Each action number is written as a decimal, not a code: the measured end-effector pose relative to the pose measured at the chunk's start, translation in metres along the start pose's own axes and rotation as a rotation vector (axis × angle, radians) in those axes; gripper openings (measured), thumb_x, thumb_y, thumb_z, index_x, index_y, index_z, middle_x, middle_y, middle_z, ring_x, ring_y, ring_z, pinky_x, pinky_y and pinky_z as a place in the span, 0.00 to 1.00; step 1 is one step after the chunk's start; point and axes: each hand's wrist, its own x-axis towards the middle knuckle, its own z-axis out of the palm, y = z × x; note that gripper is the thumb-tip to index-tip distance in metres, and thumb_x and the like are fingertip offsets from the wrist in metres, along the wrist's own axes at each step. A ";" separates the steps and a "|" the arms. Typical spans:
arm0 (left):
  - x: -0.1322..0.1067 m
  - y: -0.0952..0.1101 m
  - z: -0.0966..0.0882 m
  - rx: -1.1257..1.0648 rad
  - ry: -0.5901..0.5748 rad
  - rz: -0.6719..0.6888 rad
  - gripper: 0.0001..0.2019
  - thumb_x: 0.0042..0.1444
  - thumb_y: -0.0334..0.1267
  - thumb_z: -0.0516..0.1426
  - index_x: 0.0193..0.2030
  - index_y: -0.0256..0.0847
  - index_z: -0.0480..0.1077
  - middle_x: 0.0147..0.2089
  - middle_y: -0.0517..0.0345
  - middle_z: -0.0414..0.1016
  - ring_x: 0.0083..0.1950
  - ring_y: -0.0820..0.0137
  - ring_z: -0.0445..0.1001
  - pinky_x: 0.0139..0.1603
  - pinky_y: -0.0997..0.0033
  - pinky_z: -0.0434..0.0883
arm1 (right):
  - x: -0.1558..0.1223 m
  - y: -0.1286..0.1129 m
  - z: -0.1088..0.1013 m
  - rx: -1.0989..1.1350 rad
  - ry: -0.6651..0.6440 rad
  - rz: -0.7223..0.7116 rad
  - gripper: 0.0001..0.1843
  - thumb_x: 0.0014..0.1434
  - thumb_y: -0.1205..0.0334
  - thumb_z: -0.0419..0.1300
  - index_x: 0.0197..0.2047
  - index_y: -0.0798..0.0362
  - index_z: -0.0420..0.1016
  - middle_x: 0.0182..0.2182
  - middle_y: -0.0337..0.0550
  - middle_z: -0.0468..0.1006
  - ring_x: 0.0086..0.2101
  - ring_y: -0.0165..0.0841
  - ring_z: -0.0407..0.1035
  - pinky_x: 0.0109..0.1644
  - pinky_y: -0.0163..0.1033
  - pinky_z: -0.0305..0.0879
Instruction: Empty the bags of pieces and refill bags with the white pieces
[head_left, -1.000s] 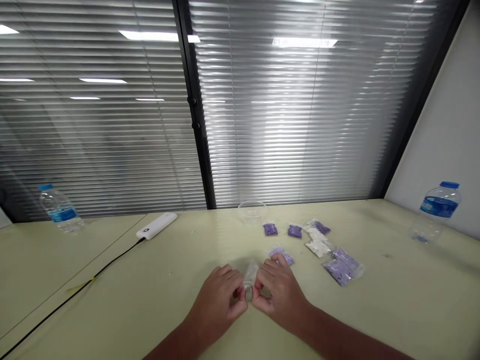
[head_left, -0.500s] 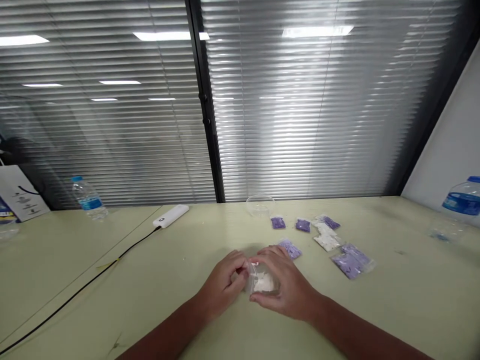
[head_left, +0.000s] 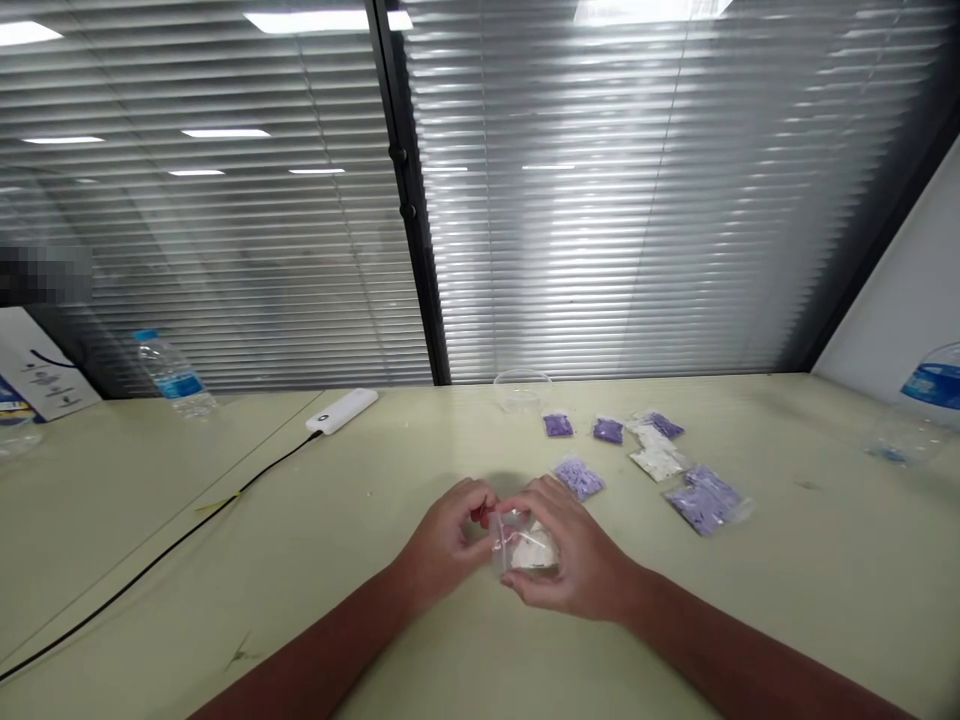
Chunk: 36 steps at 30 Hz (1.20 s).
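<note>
Two risks from here: a slip of the clear plastic bag point(head_left: 525, 548) from the fingers, since thin film offers little grip, and a spill of its white contents point(head_left: 531, 549) if the mouth stands open or a seam gives under squeezing. Whether the mouth is sealed: impossible to tell.

Head view: bag between both hands, toward the near edge of the pale green counter point(head_left: 795, 610), either just above the surface or touching it, unclear which. Left hand point(head_left: 444, 532) curled narrow, pinching the bag's upper left corner. Right hand point(head_left: 574, 552) wider, cupped around the bag's right side, thumb along its lower edge. At the left fingertips, a small red speck point(head_left: 481, 515), too small to name. Just beyond the right hand, a purple packet point(head_left: 578, 479). Farther right, a larger purple packet point(head_left: 705, 505) and a white packet point(head_left: 657, 460). At the far edge, a clear bowl point(head_left: 521, 390). Toward the left, a white power bank point(head_left: 341, 410) trailing a black cable point(head_left: 172, 550).
</note>
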 end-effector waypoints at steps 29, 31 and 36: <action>-0.001 0.011 -0.010 0.215 0.042 0.092 0.10 0.57 0.49 0.62 0.43 0.51 0.72 0.44 0.68 0.76 0.48 0.77 0.70 0.57 0.71 0.62 | 0.000 0.006 0.001 -0.151 0.009 0.042 0.30 0.55 0.65 0.68 0.60 0.45 0.69 0.47 0.43 0.73 0.47 0.39 0.66 0.52 0.49 0.62; 0.000 0.010 -0.008 0.202 0.050 0.076 0.09 0.58 0.48 0.61 0.42 0.50 0.74 0.44 0.66 0.77 0.48 0.76 0.71 0.57 0.71 0.64 | 0.001 0.007 0.000 -0.117 0.034 0.048 0.32 0.54 0.66 0.68 0.61 0.45 0.66 0.49 0.43 0.73 0.49 0.40 0.66 0.54 0.49 0.62; 0.001 0.006 -0.011 0.124 0.005 0.041 0.11 0.60 0.49 0.58 0.47 0.55 0.75 0.49 0.66 0.77 0.53 0.75 0.72 0.59 0.72 0.67 | 0.001 0.010 -0.002 -0.003 0.127 0.106 0.35 0.56 0.62 0.69 0.65 0.47 0.62 0.55 0.48 0.69 0.54 0.42 0.64 0.58 0.48 0.64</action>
